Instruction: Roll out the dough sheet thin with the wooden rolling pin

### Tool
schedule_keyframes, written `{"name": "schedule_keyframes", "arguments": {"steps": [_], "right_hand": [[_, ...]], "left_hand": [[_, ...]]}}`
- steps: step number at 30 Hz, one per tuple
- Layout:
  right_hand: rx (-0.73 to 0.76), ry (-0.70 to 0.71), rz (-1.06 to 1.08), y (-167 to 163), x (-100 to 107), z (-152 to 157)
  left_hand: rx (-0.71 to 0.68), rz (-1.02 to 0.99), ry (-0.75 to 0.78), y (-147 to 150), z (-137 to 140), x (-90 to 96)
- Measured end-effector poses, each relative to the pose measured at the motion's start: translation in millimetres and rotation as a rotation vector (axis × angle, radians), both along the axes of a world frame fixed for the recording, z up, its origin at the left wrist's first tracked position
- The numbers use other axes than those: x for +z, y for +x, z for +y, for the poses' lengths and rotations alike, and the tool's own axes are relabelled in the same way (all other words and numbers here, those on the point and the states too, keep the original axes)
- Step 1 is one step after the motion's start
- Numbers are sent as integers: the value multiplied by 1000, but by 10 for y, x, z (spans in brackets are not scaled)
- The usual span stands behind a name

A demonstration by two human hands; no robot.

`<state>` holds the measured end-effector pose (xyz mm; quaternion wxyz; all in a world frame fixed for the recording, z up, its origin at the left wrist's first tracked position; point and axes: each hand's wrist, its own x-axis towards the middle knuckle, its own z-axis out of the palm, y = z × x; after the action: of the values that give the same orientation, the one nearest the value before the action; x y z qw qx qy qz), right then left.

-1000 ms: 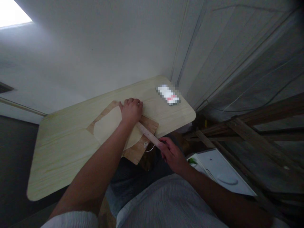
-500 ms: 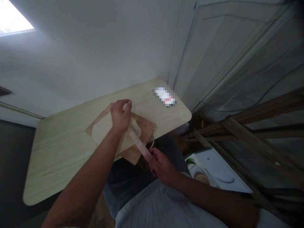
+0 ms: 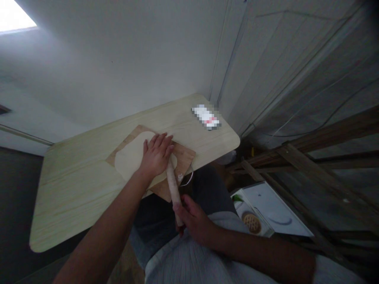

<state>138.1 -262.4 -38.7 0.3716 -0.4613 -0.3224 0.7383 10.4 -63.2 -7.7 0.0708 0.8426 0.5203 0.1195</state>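
Note:
A flat sheet of pale dough (image 3: 130, 154) lies on a wooden board (image 3: 185, 153), which sits on a light wood-grain table. My left hand (image 3: 156, 154) rests over the dough's right part with its fingers stretched out and slightly apart, palm down. It covers the far end of a wooden rolling pin (image 3: 172, 179); whether the palm presses on the pin is hidden. My right hand (image 3: 191, 215) is wrapped round the pin's near end, off the board's front edge and above my lap.
The table (image 3: 68, 193) has rounded corners and stands against a white wall. A blurred-out phone-like object (image 3: 206, 117) lies at its far right. A metal handle (image 3: 188, 179) juts from the board. Low on the right are an open printed box (image 3: 268, 209) and wooden beams (image 3: 310, 169).
My left hand has gone from curled with a raised thumb to flat and spread, moving slightly right. The rolling pin has turned steeper, its near end drawn toward me by my right hand.

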Motion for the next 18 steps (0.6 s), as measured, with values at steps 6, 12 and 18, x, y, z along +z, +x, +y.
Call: {"name": "schedule_keyframes", "arguments": {"steps": [6,12,18], "right_hand": [[-7,1,-11,105,-80,12],[35,-19,-96,142,-29,85],[97,43,-130,66,69,99]], "left_hand": [[-14,47,2,200,18,9],[12,16,-10,320,2,9],[79,-4,28,-19,-123,18]]}}
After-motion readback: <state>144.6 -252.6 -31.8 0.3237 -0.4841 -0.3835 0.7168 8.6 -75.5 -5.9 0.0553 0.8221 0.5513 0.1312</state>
